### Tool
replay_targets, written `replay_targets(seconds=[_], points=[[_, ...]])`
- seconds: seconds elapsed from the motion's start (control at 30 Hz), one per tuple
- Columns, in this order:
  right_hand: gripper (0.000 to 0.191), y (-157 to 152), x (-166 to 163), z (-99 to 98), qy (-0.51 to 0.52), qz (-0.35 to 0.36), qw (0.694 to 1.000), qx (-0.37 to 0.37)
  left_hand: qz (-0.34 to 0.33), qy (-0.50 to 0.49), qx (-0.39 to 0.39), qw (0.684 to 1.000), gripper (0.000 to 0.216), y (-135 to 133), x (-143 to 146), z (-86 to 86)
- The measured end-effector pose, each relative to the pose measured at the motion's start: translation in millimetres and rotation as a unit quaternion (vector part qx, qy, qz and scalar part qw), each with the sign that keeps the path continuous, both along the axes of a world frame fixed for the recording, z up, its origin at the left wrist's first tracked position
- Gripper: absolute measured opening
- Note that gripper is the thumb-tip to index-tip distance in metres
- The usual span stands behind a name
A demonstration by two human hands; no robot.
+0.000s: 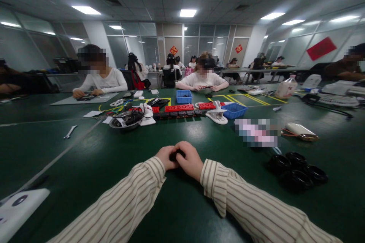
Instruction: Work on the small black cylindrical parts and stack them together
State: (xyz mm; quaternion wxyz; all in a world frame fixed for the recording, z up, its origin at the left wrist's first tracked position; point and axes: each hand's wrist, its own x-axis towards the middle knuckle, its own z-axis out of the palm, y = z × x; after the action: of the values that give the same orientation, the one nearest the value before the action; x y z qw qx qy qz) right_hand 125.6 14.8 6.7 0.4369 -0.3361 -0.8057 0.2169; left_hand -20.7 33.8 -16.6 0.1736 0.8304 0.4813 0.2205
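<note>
My left hand (165, 157) and my right hand (191, 160) meet over the table in front of me, both closed around a small black object (173, 156). Fingers cover most of that object, so its kind is hidden. Striped sleeves reach down to both wrists. To the right of my right hand lie several glossy black ring-shaped parts (300, 179), grouped together. Beyond them is a pink and white item (258, 133), blurred out.
Across the green table (108, 152) runs a row of red and black sockets (179, 108). Around it are a metal bowl of cables (127, 121), white clamps (217, 114) and blue bins (234, 110). A wrench (70, 132) lies left. Co-workers (203, 78) sit opposite.
</note>
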Motion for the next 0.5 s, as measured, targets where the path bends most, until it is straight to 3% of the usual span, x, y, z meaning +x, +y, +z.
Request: replay_targets(seconds=[0.17, 0.37, 0.5], points=[[0.017, -2.3, -0.2, 2.0, 0.0, -0.007, 1.0, 0.009, 0.008, -0.004, 0.011, 1.0, 0.034, -0.9, 0.5, 1.2], [0.007, -1.4, -0.6, 1.1, 0.003, -0.043, 0.999, 0.008, 0.063, 0.018, 0.052, 0.996, 0.044, -6.7, 2.8, 7.7], [0.007, 2.1, -1.7, -3.0, -0.005, -0.057, 0.998, 0.001, 0.081, 0.046, 0.054, 0.994, 0.037, -7.8, 4.8, 8.4]])
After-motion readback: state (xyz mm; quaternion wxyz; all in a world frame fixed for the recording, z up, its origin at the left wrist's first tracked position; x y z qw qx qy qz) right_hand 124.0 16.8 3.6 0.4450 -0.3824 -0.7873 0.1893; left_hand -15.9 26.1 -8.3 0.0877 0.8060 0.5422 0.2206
